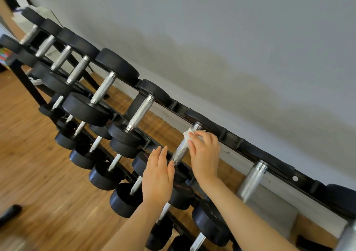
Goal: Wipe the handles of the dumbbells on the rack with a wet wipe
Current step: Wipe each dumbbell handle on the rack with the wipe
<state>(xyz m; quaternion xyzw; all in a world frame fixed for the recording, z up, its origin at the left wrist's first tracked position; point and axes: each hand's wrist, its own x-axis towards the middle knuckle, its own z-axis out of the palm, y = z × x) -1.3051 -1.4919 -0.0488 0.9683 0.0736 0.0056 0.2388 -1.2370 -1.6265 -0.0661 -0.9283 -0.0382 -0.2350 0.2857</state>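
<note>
A black rack point(256, 150) holds rows of black dumbbells with knurled silver handles. My right hand point(205, 154) grips a white wet wipe point(187, 134) wrapped round the upper part of one top-row dumbbell handle point(179, 152). My left hand point(158, 175) lies flat with straight fingers on that dumbbell's near black end, mostly hiding it. Its fingertips are beside the lower end of the handle.
Several more handles run up the top row to the left, such as the neighbouring handle point(140, 113), and another handle point(252, 179) is on the right. Lower rows carry smaller dumbbells point(102, 175). A grey wall point(231, 38) stands behind, a wooden floor point(38, 169) below.
</note>
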